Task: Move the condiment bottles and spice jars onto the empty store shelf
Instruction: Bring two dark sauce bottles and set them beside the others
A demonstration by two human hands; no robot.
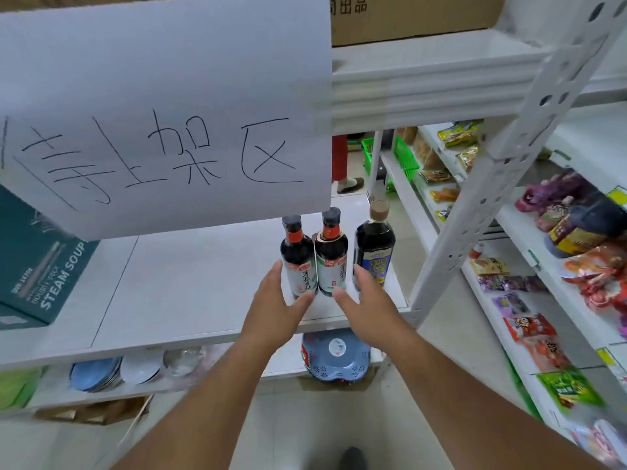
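Note:
Three dark sauce bottles stand upright near the right end of a white shelf. Two have red neck bands and pale labels: the left one and the middle one. The third bottle is rounder, with a tan cap and a blue label. My left hand reaches in with straight fingers, its fingertips at the foot of the left bottle. My right hand is spread open between the middle and right bottles, its fingers by the blue label. Neither hand grips anything.
A big white paper sign with handwritten characters hangs over the shelf's upper left. A teal box sits at the shelf's left end. Plates and bowls fill the shelf below. A white upright post stands right, with snack shelves beyond.

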